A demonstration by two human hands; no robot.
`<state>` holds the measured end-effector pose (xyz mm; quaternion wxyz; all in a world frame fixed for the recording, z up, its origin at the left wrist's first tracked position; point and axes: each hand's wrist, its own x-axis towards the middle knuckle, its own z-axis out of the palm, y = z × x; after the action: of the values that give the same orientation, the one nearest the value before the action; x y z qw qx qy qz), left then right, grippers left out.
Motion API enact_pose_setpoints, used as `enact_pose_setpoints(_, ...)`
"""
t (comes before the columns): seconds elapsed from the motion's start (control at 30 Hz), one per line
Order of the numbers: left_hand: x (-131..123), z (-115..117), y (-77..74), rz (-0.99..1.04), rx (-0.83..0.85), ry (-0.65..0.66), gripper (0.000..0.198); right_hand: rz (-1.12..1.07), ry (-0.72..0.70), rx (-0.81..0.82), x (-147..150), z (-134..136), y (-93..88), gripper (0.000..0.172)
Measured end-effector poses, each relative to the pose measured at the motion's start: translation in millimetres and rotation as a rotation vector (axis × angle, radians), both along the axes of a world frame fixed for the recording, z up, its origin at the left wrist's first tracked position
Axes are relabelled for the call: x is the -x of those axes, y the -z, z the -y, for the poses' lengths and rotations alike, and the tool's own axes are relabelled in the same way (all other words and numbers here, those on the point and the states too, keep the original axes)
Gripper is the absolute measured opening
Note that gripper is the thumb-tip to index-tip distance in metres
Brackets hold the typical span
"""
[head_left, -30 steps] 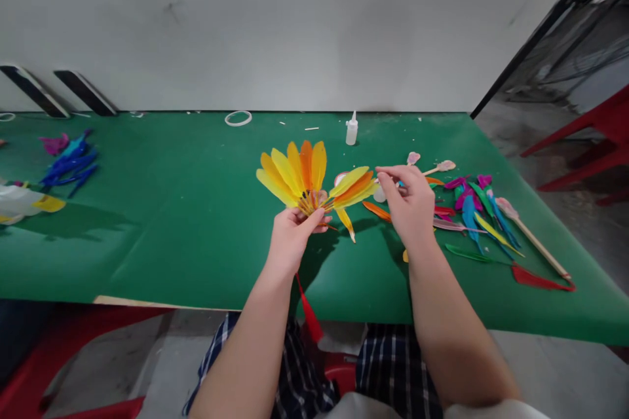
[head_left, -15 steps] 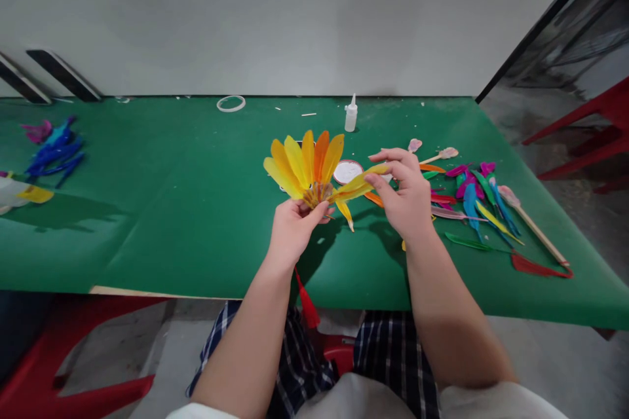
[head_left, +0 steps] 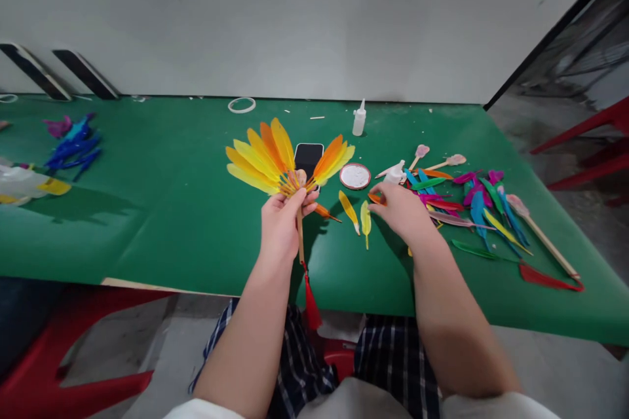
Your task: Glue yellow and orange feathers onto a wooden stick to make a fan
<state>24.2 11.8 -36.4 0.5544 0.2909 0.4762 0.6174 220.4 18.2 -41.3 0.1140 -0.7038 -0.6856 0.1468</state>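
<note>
My left hand (head_left: 287, 216) is closed round a feather fan's wooden handle (head_left: 301, 236), from which a red tassel (head_left: 310, 304) hangs. Yellow and orange feathers (head_left: 260, 150) spread to the left and top of the fan head; a smaller group (head_left: 334, 158) fans out on the right, with a gap between. My right hand (head_left: 400, 209) is low over the table, thumb and forefinger around an orange feather (head_left: 376, 198). Beside it lie a yellow feather (head_left: 365, 217) and a darker yellow one (head_left: 349, 211). Another orange feather (head_left: 327, 212) lies below the fan.
A phone (head_left: 309, 156) lies behind the fan, near a round white dish (head_left: 354, 176). One glue bottle (head_left: 359, 119) stands farther back; another white bottle (head_left: 394, 173) is by my right hand. Mixed feathers (head_left: 476, 200) and a tasselled stick (head_left: 543, 236) occupy the right side.
My right hand has let go of the yellow feather at the fan and dropped to the right, to the orange feather. My left hand has turned the fan more upright, showing its handle.
</note>
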Motion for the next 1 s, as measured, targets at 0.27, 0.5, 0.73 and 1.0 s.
enact_pose_setpoints(0.27,-1,-1,0.2,0.008,-0.014,0.001,0.023,-0.127,-0.153,-0.028,31,-1,21.1,0.041)
enact_pose_setpoints(0.5,-1,-1,1.2,0.011,-0.029,0.003,0.025,-0.892,-0.088,0.119,28,-2,11.5,0.027)
enact_pose_setpoints(0.73,-10,5,5.8,0.011,-0.033,0.186,0.025,-1.358,0.064,0.126,29,0,-7.2,0.027)
enact_pose_setpoints(1.0,-25,7,15.9,-0.103,0.116,0.41,0.033,-1.33,0.092,0.065,28,1,-8.3,0.026)
